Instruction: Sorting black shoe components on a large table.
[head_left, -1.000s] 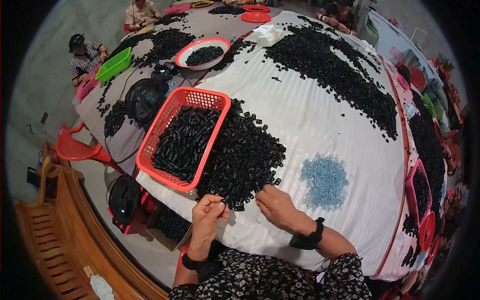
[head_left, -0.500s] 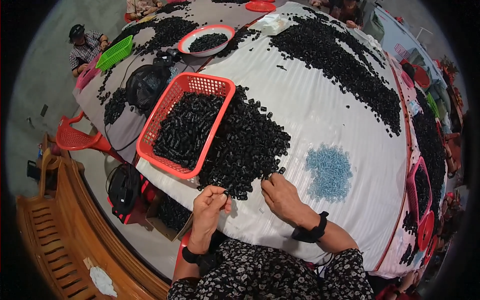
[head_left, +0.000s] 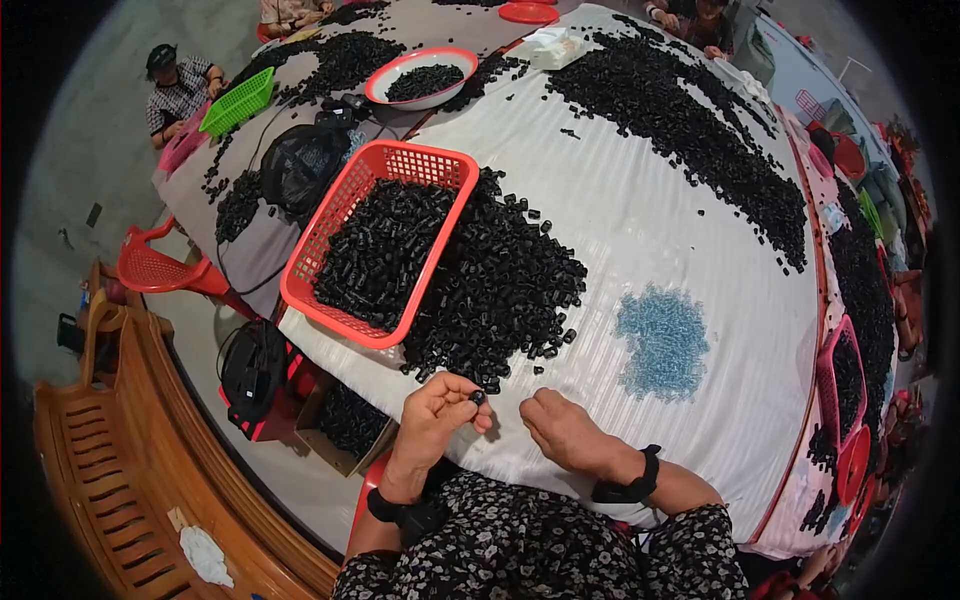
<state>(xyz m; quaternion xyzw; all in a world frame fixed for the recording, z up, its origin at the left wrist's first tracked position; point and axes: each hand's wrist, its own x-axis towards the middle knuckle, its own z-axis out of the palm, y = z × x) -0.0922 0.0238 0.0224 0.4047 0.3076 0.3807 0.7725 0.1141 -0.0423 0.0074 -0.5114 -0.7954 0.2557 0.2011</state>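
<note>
Between the thumb and fingers of my left hand (head_left: 440,420) is a small black plastic cap (head_left: 478,397). My right hand (head_left: 567,428) hovers just to its right, fingertips curled and pressed together; whatever they hold, if anything, is hidden. Beyond both hands spreads a pile of small black plastic parts (head_left: 500,285) on the white cloth (head_left: 610,220). A red plastic basket (head_left: 470,205), filled with black cylindrical parts, stands at the pile's left side. To the right of my right hand lies a patch of small clear bluish pieces (head_left: 663,340).
Farther back are a red-rimmed white basin (head_left: 420,78), a green basket (head_left: 238,102) and a long heap of black parts (head_left: 690,130). People sit around the table, one person (head_left: 180,90) at the far left. A wooden bench (head_left: 130,470) and red chair (head_left: 165,262) stand left.
My right hand has drawn back from the edge of the black pile toward me. My left hand has shifted slightly right, with the black cap now showing more clearly.
</note>
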